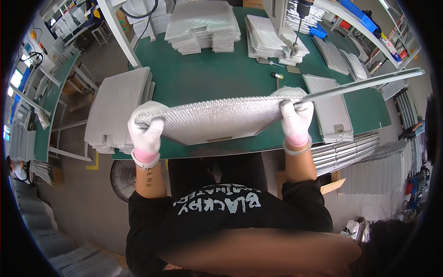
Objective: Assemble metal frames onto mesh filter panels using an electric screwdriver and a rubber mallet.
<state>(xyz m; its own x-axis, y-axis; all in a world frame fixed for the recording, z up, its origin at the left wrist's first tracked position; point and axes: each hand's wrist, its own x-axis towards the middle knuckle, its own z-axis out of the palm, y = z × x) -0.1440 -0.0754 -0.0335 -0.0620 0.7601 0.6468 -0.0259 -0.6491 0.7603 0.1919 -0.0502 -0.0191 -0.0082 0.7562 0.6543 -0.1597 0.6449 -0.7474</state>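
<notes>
A silver metal mesh panel [221, 121] is held up, tilted, above the near edge of the green table. My left hand [147, 127], in a white glove, is closed on its left end. My right hand [296, 116], also gloved, is closed around its right end. A long grey metal strip [364, 86] juts from the top of my right hand toward the far right; whether the fingers grip it too I cannot tell. Beside my left hand lies a stack of mesh sheets [113, 111]. A framed mesh panel [328, 104] rests right of my right hand.
The green table [184, 83] bears a tall stack of mesh sheets [203, 25] at the back and another stack [267, 39] under a hanging power screwdriver [303, 10]. A small hammer [277, 75] lies mid-table. A floor fan [123, 182] stands below left.
</notes>
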